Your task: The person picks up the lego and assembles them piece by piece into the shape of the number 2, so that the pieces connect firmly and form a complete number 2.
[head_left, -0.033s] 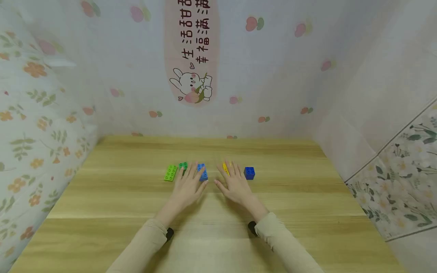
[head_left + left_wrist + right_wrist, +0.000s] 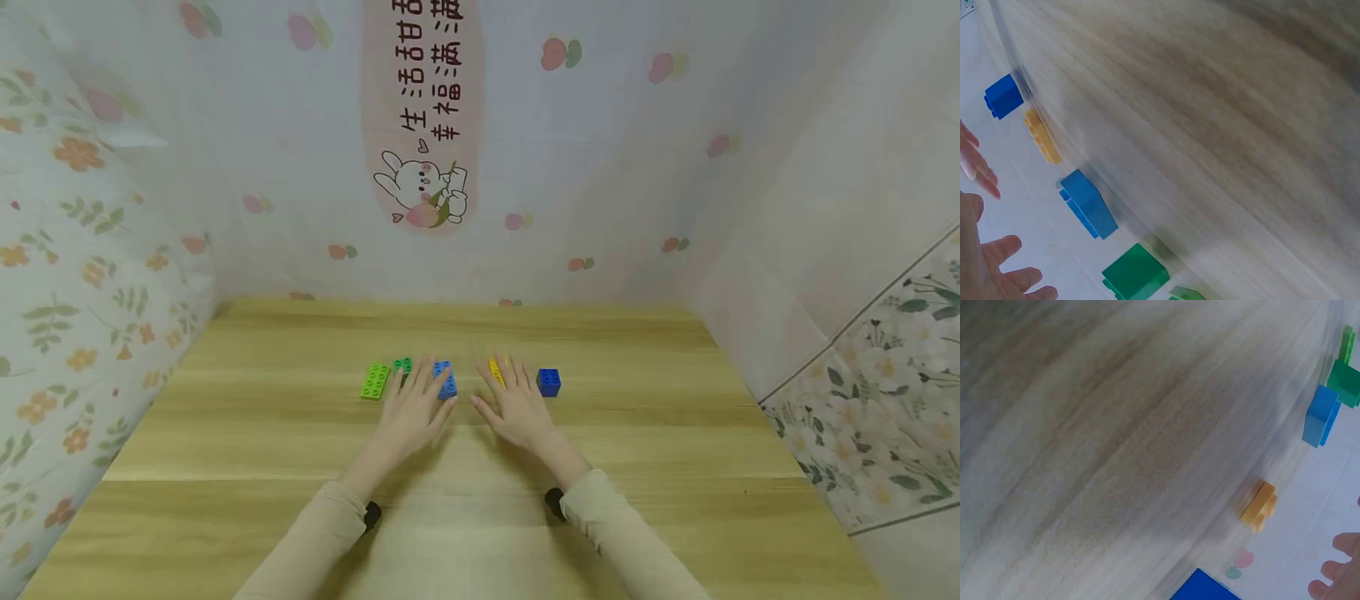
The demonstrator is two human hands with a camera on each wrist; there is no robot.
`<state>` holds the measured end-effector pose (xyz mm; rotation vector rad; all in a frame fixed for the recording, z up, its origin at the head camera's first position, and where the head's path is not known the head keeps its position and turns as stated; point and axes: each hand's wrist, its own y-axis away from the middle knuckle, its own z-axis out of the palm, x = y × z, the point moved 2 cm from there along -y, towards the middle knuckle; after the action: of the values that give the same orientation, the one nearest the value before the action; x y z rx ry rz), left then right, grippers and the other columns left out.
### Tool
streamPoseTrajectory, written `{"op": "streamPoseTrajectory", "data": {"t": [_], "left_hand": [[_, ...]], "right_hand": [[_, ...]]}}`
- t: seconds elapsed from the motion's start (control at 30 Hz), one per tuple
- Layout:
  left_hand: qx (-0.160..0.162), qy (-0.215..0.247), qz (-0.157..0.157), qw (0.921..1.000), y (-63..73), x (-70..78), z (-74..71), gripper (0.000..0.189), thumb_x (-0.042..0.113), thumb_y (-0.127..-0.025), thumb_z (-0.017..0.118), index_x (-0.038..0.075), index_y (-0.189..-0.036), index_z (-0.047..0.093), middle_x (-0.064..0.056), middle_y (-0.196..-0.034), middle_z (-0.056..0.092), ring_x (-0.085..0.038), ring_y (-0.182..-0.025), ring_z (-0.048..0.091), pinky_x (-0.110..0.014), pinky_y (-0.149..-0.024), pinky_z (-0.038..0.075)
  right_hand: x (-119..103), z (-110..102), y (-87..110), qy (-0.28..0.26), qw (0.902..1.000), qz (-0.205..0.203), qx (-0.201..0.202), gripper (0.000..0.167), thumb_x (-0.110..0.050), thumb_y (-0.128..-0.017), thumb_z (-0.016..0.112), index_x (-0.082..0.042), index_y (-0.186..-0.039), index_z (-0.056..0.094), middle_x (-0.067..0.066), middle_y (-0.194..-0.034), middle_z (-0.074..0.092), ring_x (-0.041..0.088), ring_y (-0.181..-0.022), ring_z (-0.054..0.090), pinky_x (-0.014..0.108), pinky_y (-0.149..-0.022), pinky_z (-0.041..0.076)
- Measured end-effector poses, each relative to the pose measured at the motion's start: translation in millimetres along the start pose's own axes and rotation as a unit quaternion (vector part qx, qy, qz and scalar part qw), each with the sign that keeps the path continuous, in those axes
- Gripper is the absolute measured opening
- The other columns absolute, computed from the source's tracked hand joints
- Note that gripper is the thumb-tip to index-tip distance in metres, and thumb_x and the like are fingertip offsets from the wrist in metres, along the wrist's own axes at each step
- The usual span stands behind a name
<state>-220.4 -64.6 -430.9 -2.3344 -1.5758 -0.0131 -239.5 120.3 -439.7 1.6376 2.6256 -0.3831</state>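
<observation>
Both bare hands hover over the table with fingers spread and nothing in them. In the head view the left hand (image 2: 412, 418) partly covers a dark green brick (image 2: 403, 365) and a light blue brick (image 2: 447, 387). A flat lime green brick (image 2: 374, 381) lies left of its fingers. Fingers of the right hand (image 2: 522, 415) overlap a yellow brick (image 2: 496, 372), and a dark blue brick (image 2: 549, 382) sits just to their right. The wrist views show gaps between the fingers and the light blue brick (image 2: 1089, 205) and yellow brick (image 2: 1259, 506).
The bricks stand in a loose row across the wooden table (image 2: 465, 533). A white patterned curtain (image 2: 600, 167) hangs behind the table's far edge. Flowered cloth (image 2: 97, 275) borders the left side, and a pale sheet with a floral panel (image 2: 885, 400) borders the right.
</observation>
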Motion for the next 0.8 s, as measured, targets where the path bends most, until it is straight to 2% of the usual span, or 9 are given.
{"op": "streamPoseTrajectory", "data": {"t": [0.13,0.23,0.43,0.53,0.67,0.8], "left_hand": [[0.016,-0.002,0.008,0.9998,-1.7,-3.7,-4.5,0.051,0.040,-0.097,0.038,0.009,-0.137,0.040,-0.018,-0.147,0.029,-0.036,-0.136,0.028,-0.054,-0.111,0.021],[0.026,0.014,0.008,0.9995,-1.4,-8.7,-10.5,0.052,0.038,-0.096,0.040,0.006,-0.136,0.041,-0.020,-0.146,0.030,-0.037,-0.135,0.029,-0.055,-0.110,0.023],[0.021,0.045,-0.017,0.9986,4.7,-17.7,-14.8,0.051,0.036,-0.096,0.043,0.005,-0.136,0.041,-0.021,-0.146,0.030,-0.037,-0.134,0.030,-0.054,-0.110,0.023],[0.017,0.046,-0.010,0.9987,6.0,-18.1,-14.1,0.052,0.037,-0.096,0.043,0.005,-0.137,0.040,-0.021,-0.145,0.032,-0.037,-0.134,0.030,-0.054,-0.110,0.023],[0.008,0.045,0.008,0.9989,7.0,-13.9,-11.0,0.052,0.036,-0.095,0.045,0.004,-0.136,0.040,-0.020,-0.143,0.035,-0.036,-0.133,0.032,-0.056,-0.109,0.022],[0.010,0.050,0.015,0.9986,9.3,-9.6,-7.9,0.051,0.033,-0.093,0.050,0.003,-0.134,0.042,-0.020,-0.142,0.037,-0.035,-0.132,0.034,-0.056,-0.108,0.024]], "right_hand": [[3,-6,-2.1,0.004,0.9999,0.003,0.015,0.057,-0.047,-0.094,0.040,-0.018,-0.143,0.031,0.020,-0.149,0.023,0.042,-0.137,0.018,0.056,-0.111,0.019],[5,-12,-3.8,-0.002,0.9997,0.009,0.024,0.057,-0.046,-0.094,0.041,-0.016,-0.142,0.034,0.020,-0.149,0.024,0.042,-0.136,0.021,0.056,-0.110,0.020],[5,-15,-2.5,-0.028,0.9990,0.018,0.029,0.057,-0.044,-0.093,0.045,-0.009,-0.138,0.039,0.020,-0.145,0.031,0.040,-0.133,0.028,0.056,-0.107,0.028],[4,-12,-2.8,-0.048,0.9977,0.022,0.041,0.054,-0.038,-0.092,0.051,-0.004,-0.133,0.043,0.022,-0.138,0.040,0.039,-0.127,0.038,0.053,-0.103,0.035],[3,-3,-2.6,-0.090,0.9940,0.053,0.029,0.049,-0.030,-0.090,0.057,-0.001,-0.128,0.046,0.021,-0.128,0.048,0.035,-0.114,0.050,0.047,-0.093,0.046],[4,8,-0.9,-0.112,0.9886,0.100,0.009,0.048,-0.027,-0.089,0.059,0.001,-0.126,0.046,0.021,-0.125,0.049,0.034,-0.112,0.050,0.045,-0.090,0.048]]}}
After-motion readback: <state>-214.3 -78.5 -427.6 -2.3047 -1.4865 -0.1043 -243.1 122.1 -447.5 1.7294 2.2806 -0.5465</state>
